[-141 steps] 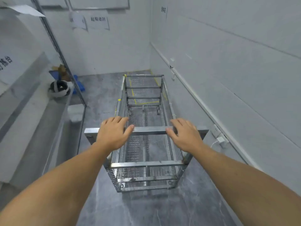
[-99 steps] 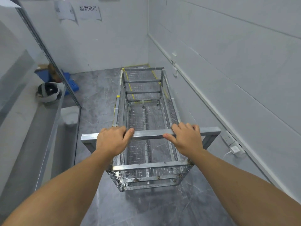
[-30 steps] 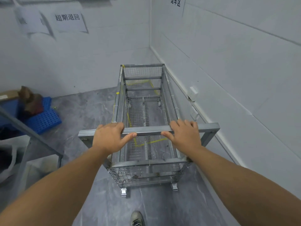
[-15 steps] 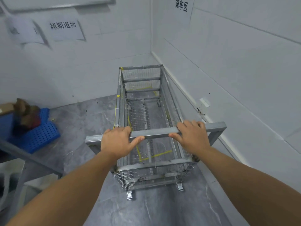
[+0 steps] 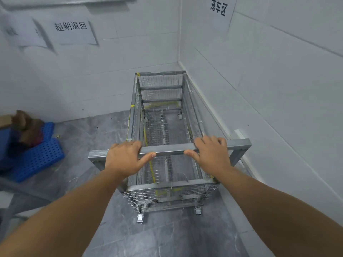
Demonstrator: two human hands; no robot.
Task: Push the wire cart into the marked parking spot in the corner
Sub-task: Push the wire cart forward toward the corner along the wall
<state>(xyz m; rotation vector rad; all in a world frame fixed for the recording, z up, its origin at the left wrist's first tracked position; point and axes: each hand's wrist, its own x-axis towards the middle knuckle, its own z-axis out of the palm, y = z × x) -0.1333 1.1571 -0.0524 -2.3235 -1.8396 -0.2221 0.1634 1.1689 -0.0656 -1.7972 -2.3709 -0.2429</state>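
Observation:
A long metal wire cart [image 5: 161, 89] on small castors stands lengthwise in the corner, its far end close to the back wall and its right side along the right wall. Yellow tape lines [image 5: 150, 167] of the marked spot show on the grey floor through the cart's mesh bottom. The cart's flat metal handle bar [image 5: 169, 149] crosses the near end. My left hand [image 5: 125, 158] grips the bar left of centre. My right hand [image 5: 211, 153] grips it right of centre.
A blue perforated plastic pallet [image 5: 37, 158] with brown cardboard on it lies on the floor at the left. Paper signs [image 5: 72, 31] hang on the back wall, another sign [image 5: 220, 10] on the right wall. A white socket [image 5: 239, 133] sits low on the right wall.
The cart has rolled forward into the corner, its far end now nearer the back wall. The yellow lines lie farther back beneath it. Both hands keep their grip on the bar.

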